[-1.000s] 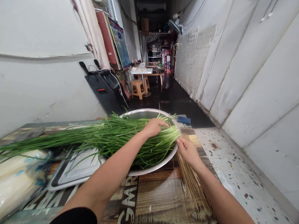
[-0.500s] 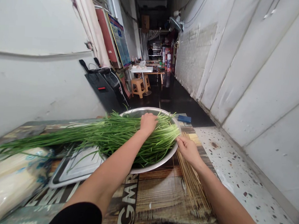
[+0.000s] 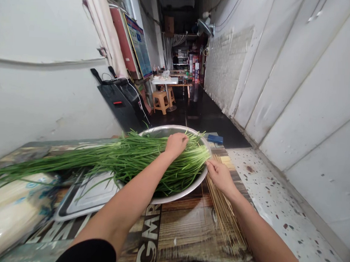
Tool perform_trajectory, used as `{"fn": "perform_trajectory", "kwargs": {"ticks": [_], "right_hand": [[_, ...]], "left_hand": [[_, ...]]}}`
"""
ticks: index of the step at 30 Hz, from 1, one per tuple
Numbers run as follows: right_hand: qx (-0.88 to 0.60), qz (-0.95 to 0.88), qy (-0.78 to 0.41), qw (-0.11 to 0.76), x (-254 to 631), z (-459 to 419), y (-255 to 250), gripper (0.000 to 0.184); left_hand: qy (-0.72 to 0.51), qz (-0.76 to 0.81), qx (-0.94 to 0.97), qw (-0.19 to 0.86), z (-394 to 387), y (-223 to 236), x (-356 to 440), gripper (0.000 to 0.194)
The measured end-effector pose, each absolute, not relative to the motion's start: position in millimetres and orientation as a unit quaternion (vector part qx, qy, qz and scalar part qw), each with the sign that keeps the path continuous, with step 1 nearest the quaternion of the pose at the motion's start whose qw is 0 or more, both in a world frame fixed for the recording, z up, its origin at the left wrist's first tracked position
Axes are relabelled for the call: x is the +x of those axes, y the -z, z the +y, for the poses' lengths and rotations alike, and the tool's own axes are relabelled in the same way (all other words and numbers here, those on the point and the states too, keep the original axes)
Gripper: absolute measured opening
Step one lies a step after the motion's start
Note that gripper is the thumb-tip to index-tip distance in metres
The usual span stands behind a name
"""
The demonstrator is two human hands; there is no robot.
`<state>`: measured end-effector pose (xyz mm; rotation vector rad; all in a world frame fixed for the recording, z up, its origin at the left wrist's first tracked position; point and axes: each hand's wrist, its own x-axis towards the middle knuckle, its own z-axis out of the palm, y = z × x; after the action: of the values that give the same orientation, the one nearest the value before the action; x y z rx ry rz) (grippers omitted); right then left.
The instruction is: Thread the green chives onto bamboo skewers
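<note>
A heap of long green chives (image 3: 138,156) with pale stem ends fills a round metal basin (image 3: 185,193) and trails over its left side. My left hand (image 3: 176,144) lies on top of the heap near the stem ends, fingers curled closed on some chives. My right hand (image 3: 218,171) is at the basin's right rim. Its thumb and forefinger pinch together just beside the pale ends; what lies between them is too small to make out. Thin bamboo skewers (image 3: 225,213) are spread on the table under and below my right hand.
The wood-patterned table (image 3: 183,234) also bears a metal tray (image 3: 81,208) left of the basin, a plastic-wrapped pale package (image 3: 12,212) and a blue box (image 3: 215,139). Behind stand a black case (image 3: 117,103), stools (image 3: 161,101) and a small white table (image 3: 163,81).
My left hand has drawn back to the left from the pale stem ends, its pointing forefinger curling in, then shifted slightly right. My right hand stays at the rim.
</note>
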<state>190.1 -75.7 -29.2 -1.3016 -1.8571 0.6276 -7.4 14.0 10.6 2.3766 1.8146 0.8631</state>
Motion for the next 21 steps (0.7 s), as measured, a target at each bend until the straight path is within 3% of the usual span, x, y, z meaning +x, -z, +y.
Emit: {"fn": "perform_trajectory", "kwargs": {"ticks": [6,11,21], "right_hand": [[-0.51,-0.727,-0.248,0.388,189.5,-77.0,28.6,0.031],[-0.513,-0.724,-0.247,0.388,189.2,-77.2,27.5,0.032],[-0.508,-0.724,-0.251,0.393,188.8,-78.7,25.6,0.031]], "left_hand": [[-0.325,0.547,0.761,0.127,13.5,-13.3,0.2,0.047],[-0.351,0.53,0.751,0.18,14.1,-14.5,0.3,0.03],[-0.344,0.543,0.747,0.168,14.0,-10.8,0.1,0.023]]}}
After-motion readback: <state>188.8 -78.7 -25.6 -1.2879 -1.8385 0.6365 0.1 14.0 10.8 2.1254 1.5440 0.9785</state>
